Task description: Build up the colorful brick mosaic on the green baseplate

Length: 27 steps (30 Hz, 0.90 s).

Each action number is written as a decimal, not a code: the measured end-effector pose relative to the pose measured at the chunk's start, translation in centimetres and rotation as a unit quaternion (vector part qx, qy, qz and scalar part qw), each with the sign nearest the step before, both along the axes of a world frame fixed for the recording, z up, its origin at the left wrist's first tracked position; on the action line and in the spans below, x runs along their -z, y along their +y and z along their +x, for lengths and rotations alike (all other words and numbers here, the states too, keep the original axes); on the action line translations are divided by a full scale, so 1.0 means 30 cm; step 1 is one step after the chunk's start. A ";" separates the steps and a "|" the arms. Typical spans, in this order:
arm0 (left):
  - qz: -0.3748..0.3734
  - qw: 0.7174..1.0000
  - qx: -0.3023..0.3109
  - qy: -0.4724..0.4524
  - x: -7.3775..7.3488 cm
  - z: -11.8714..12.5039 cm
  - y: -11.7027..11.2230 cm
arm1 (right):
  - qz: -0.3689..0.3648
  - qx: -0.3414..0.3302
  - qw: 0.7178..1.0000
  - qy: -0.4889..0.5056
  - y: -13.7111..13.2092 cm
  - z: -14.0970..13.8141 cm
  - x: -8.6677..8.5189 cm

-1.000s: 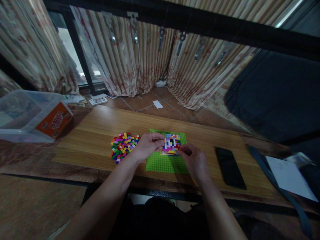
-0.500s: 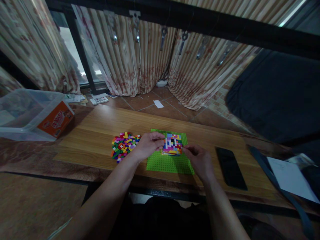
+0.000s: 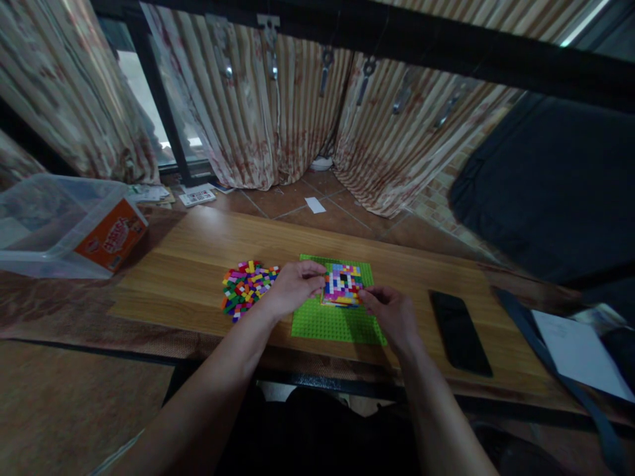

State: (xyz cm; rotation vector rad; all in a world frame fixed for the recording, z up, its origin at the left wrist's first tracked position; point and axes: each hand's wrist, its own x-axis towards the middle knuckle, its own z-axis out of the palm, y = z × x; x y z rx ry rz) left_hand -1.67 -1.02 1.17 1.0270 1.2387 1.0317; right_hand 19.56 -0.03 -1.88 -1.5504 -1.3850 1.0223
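Observation:
A square build of multicoloured toy bricks (image 3: 342,289) stands on a green studded baseplate (image 3: 337,328), with a small dark opening in its top. My left hand (image 3: 296,284) is at the build's left side, its fingers bent and the fingertips against the edge. At the right side, my right hand (image 3: 393,312) pinches the build's edge between thumb and forefinger. Whether a small loose brick sits between the fingertips of either hand is too small to tell. Just beyond my left wrist lies a pile of loose bricks (image 3: 248,285), partly covered by that hand.
The wooden board (image 3: 208,238) carries the baseplate, the pile and a black phone (image 3: 459,332) on the right. A clear plastic bin (image 3: 54,228) with an orange label stands at far left. A grey strap (image 3: 546,357) and a white sheet (image 3: 580,350) lie at the right end.
My right hand has shifted slightly left, closer against the build's right edge. My left hand stays nearly still at the left side. The whole view has moved very slightly.

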 end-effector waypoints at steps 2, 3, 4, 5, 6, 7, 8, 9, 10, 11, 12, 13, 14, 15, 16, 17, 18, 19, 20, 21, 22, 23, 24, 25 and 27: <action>0.001 1.000 -0.002 0.000 0.002 0.001 0.002 | -0.018 0.010 0.999 0.025 -0.001 -0.004 0.001; 0.001 1.000 -0.002 0.000 0.003 0.002 0.003 | -0.026 0.015 0.999 0.035 -0.002 -0.007 0.001; 0.001 1.000 -0.002 0.000 0.004 0.004 0.004 | -0.031 0.020 0.998 0.042 -0.002 -0.009 0.001; 0.001 1.000 -0.002 -0.001 0.005 0.005 0.004 | -0.034 0.023 0.998 0.047 -0.002 -0.012 0.002; 0.002 1.000 -0.002 -0.001 0.006 0.006 0.005 | -0.035 0.024 0.998 0.050 -0.002 -0.014 0.004; 0.004 1.000 -0.003 -0.002 0.006 0.006 0.005 | -0.035 0.024 0.998 0.050 -0.002 -0.016 0.007; 0.007 1.000 -0.005 -0.002 0.005 0.005 0.004 | -0.034 0.023 0.998 0.046 -0.001 -0.017 0.010; 0.010 1.000 -0.007 -0.002 0.005 0.001 0.004 | -0.031 0.021 0.998 0.040 -0.001 -0.017 0.014; 0.014 1.000 -0.010 -0.001 0.005 -0.005 0.005 | -0.028 0.018 0.999 0.031 0.000 -0.016 0.018; 0.019 1.000 -0.014 0.002 0.004 -0.014 0.006 | -0.024 0.014 0.999 0.021 0.000 -0.014 0.020; 0.025 0.999 -0.021 0.008 0.005 -0.027 0.008 | -0.022 0.009 1.000 0.013 0.000 -0.011 0.021; 0.032 0.999 -0.029 0.017 0.007 -0.044 0.011 | -0.020 0.005 1.000 0.010 -0.001 -0.008 0.019; 0.041 0.998 -0.042 0.031 0.010 -0.065 0.015 | -0.020 0.004 1.000 0.014 -0.001 -0.003 0.015; 0.053 0.996 -0.056 0.050 0.014 -0.089 0.020 | -0.018 0.011 0.999 0.024 -0.001 0.001 0.008; 0.066 0.993 -0.070 0.075 0.019 -0.116 0.025 | -0.014 0.024 0.999 0.037 -0.001 0.006 0.000; 0.083 0.987 -0.091 0.107 0.025 -0.144 0.031 | -0.008 0.044 0.998 0.048 -0.001 0.010 -0.008; 0.096 0.979 -0.100 0.147 0.029 -0.172 0.035 | 0.001 0.067 0.996 0.055 0.000 0.014 -0.016; 0.107 0.969 -0.106 0.195 0.033 -0.199 0.037 | 0.010 0.087 0.995 0.055 0.001 0.017 -0.024; 0.113 0.957 -0.105 0.247 0.034 -0.224 0.038 | 0.019 0.104 0.993 0.050 0.002 0.018 -0.029; 0.114 0.943 -0.095 0.298 0.034 -0.245 0.036 | 0.026 0.113 0.992 0.044 0.003 0.018 -0.033; 0.111 0.927 -0.083 0.348 0.031 -0.261 0.032 | 0.032 0.115 0.992 0.039 0.003 0.017 -0.036; 0.105 0.911 -0.070 0.393 0.028 -0.272 0.027 | 0.034 0.112 0.993 0.033 0.002 0.014 -0.038; 0.098 0.894 -0.059 0.433 0.024 -0.278 0.021 | 0.036 0.105 0.993 0.026 0.002 0.010 -0.039; 0.093 0.878 -0.050 0.467 0.020 -0.279 0.015 | 0.037 0.099 0.994 0.020 0.001 0.005 -0.040; 0.083 0.854 -0.041 0.512 0.016 -0.272 0.006 | 0.041 0.094 0.995 0.015 -0.002 -0.003 -0.043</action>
